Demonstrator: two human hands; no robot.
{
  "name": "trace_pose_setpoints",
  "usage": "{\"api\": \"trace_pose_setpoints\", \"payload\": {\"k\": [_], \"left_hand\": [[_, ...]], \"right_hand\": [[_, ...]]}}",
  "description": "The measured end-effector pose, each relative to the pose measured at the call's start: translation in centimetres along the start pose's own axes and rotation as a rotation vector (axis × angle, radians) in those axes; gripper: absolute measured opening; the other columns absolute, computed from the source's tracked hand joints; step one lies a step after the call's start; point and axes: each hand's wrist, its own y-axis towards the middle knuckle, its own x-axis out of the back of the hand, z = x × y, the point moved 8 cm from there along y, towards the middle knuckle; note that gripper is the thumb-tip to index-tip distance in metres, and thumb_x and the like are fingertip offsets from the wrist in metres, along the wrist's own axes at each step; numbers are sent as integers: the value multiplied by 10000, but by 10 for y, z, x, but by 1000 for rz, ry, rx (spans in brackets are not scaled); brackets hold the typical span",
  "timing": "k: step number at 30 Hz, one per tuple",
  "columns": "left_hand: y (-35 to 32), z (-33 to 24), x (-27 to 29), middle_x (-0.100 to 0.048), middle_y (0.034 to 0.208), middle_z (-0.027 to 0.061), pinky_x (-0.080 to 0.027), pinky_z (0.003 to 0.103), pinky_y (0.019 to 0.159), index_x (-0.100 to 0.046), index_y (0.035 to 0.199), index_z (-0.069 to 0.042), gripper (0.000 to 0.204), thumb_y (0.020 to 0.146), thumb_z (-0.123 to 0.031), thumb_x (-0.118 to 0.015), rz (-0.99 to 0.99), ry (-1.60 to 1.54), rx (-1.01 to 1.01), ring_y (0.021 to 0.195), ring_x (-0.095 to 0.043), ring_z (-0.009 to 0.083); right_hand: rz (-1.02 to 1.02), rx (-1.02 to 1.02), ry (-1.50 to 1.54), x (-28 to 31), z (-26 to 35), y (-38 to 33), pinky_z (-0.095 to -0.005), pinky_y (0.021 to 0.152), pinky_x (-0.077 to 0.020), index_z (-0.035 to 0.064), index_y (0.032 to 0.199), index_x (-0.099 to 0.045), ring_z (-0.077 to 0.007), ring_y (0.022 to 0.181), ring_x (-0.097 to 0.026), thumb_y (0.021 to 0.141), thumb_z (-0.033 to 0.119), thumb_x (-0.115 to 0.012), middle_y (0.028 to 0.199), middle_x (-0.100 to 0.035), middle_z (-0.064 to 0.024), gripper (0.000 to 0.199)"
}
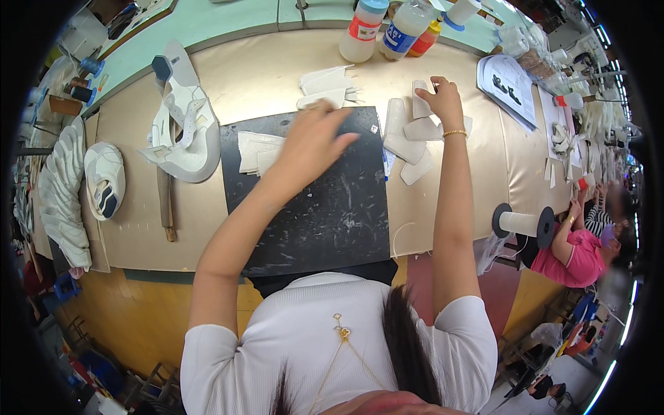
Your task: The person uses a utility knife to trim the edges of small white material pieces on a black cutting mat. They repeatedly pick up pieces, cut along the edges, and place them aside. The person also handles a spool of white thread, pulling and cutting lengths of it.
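Observation:
My left hand is over the far part of a black work mat, blurred by motion. Its thumb and a finger stand apart, with nothing seen between them. Just beyond its fingertips lies a loose stack of thin white cut pieces. Another small stack of white pieces rests on the mat beside my left forearm. To the right of the mat, my right hand has its fingers bent and its thumb on a long white piece. Several similar white pieces lie overlapping near that hand.
On the left are a white shoe upper, a white shoe, a row of white shoe parts and a wooden-handled tool. Bottles stand at the back. Papers and a thread spool are on the right, where another person sits.

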Motion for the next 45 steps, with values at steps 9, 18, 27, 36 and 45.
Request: {"api": "trace_pose_setpoints", "payload": {"k": [9, 18, 27, 36, 45], "left_hand": [[124, 12, -132, -573, 1289, 216, -493, 446, 980, -643, 1198, -33, 511, 768, -226, -842, 375, 126, 56, 1183, -587, 387], [108, -31, -75, -726, 903, 133, -533, 404, 742, -635, 964, 0, 159, 835, -45, -716, 44, -204, -6, 831, -700, 308], [38, -30, 61, -689, 914, 9, -482, 267, 702, -732, 1169, -54, 248, 923, -82, -714, -226, -231, -74, 773, -583, 93], [-7, 68, 35, -703, 961, 71, -494, 315, 753, -724, 1191, -65, 341, 893, -228, -754, 665, -60, 66, 829, -609, 186], [-3, 85, 101, -686, 1167, 121, -507, 361, 899, -700, 1212, -53, 370, 946, -310, -713, -15, -24, 179, 1038, -632, 266]], "right_hand": [[133, -10, 407, 19, 25, -10, -302, 694, -539, 15, 904, -591, -167, 819, -699, 801, 42, -809, 849, -678, -86, 243], [-634, 1048, 90, 123, 91, -203, -307, 562, -543, 83, 874, -674, -273, 823, -694, 619, -101, -755, 1131, -556, -90, 324], [-501, 728, 399, 121, 102, -212, -279, 548, -511, 73, 1065, -640, -180, 660, -651, 800, -83, -758, 949, -682, -81, 330], [263, 79, 1089, 14, 142, -204, -236, 580, -526, -7, 1276, -551, -109, 621, -636, 987, 55, -672, 952, -683, -100, 319], [97, 353, 463, -42, 176, -181, -382, 851, -551, -4, 1162, -640, -347, 961, -687, 915, 137, -724, 1155, -613, -178, 296]]}}
